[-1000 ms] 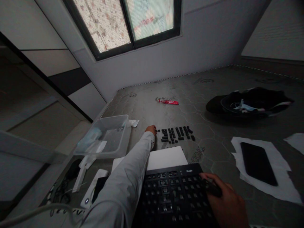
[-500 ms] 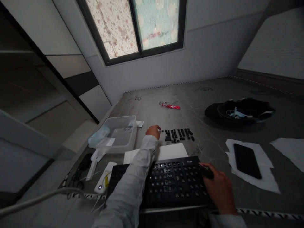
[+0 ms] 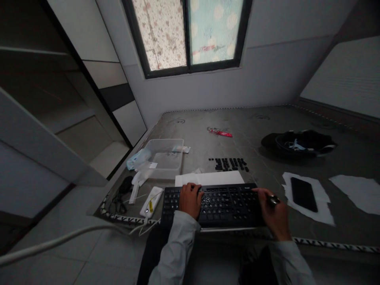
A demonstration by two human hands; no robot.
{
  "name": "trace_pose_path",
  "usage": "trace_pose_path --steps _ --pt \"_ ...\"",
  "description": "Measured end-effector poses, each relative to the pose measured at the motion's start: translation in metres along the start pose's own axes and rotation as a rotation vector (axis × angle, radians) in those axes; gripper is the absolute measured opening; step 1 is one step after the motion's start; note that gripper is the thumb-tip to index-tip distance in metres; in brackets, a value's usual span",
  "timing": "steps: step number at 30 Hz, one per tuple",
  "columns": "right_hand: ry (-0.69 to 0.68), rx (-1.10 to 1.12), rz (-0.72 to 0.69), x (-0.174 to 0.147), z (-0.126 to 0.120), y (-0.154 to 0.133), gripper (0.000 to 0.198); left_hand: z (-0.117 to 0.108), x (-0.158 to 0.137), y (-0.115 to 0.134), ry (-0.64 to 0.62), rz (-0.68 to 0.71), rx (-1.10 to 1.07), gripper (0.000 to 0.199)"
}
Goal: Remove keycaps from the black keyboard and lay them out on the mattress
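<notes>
1. the left hand (image 3: pixel 190 200) rests on the left part of the black keyboard (image 3: pixel 213 204), low in the middle of the frame, its fingers curled down onto the keys; whether its grip has closed on a keycap i cannot tell.
2. the right hand (image 3: pixel 271 209) lies at the keyboard's right end, its grip closed around a small dark tool with a shiny tip (image 3: pixel 273 200).
3. the step looks like work on the keys of the keyboard itself: a cluster of loose keycaps (image 3: pixel 230 163) lies above it in the middle of the frame, well apart from both hands, beyond a white sheet (image 3: pixel 212 178).
4. the next move likely calls for a steady keyboard and a fine hold on one key, since the keys sit close together.
5. the keyboard sits at the near edge of the mattress (image 3: pixel 208 134), touching its striped border, so there is little room toward the person.
6. open room lies above the keycaps; a clear tub (image 3: pixel 166 156) stands to the left, a phone (image 3: pixel 303 194) on white paper to the right, and a dark cap (image 3: pixel 299 142) in the upper right.
</notes>
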State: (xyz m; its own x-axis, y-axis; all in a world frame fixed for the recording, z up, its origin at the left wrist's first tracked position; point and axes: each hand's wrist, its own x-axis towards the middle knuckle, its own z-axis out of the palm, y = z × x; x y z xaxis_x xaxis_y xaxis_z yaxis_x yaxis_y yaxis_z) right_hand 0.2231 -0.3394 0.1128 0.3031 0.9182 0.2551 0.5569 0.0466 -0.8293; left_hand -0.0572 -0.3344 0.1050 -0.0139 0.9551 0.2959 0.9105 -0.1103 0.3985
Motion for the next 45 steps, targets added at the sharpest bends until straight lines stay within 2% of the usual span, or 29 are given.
trace_pose_path --steps 3,7,9,11,16,22,27,36,40,45 --pt "-0.008 0.326 0.039 -0.009 0.024 -0.021 0.044 0.004 -0.006 -0.005 0.02 0.064 -0.015 0.026" --pt "-0.069 0.974 0.213 -0.014 0.062 -0.054 0.035 0.004 -0.007 -0.006 0.004 0.099 -0.065 0.024" --pt "-0.166 1.159 0.301 -0.012 0.081 -0.069 0.031 0.005 -0.006 -0.007 0.005 0.089 -0.083 0.023" --pt "-0.24 1.237 0.364 -0.009 0.098 -0.08 0.03 0.005 -0.005 -0.009 0.001 0.08 -0.099 0.022" --pt "-0.303 1.242 0.391 0.0 0.131 -0.087 0.036 0.007 -0.004 -0.014 -0.036 0.061 -0.148 0.024" --pt "-0.326 1.219 0.393 0.006 0.151 -0.088 0.039 0.006 -0.005 -0.015 -0.072 0.043 -0.171 0.024" --pt "-0.349 1.177 0.399 0.01 0.16 -0.091 0.04 0.002 -0.005 -0.014 -0.087 0.041 -0.165 0.025" --pt "-0.403 1.093 0.43 0.014 0.161 -0.089 0.042 0.005 -0.006 -0.018 -0.103 0.043 -0.189 0.025" --pt "-0.35 1.063 0.392 0.01 0.168 -0.09 0.041 0.007 -0.006 -0.019 -0.102 0.043 -0.188 0.025" --pt "-0.172 1.05 0.269 -0.001 0.181 -0.091 0.043 0.008 -0.006 -0.019 -0.114 0.046 -0.169 0.025"
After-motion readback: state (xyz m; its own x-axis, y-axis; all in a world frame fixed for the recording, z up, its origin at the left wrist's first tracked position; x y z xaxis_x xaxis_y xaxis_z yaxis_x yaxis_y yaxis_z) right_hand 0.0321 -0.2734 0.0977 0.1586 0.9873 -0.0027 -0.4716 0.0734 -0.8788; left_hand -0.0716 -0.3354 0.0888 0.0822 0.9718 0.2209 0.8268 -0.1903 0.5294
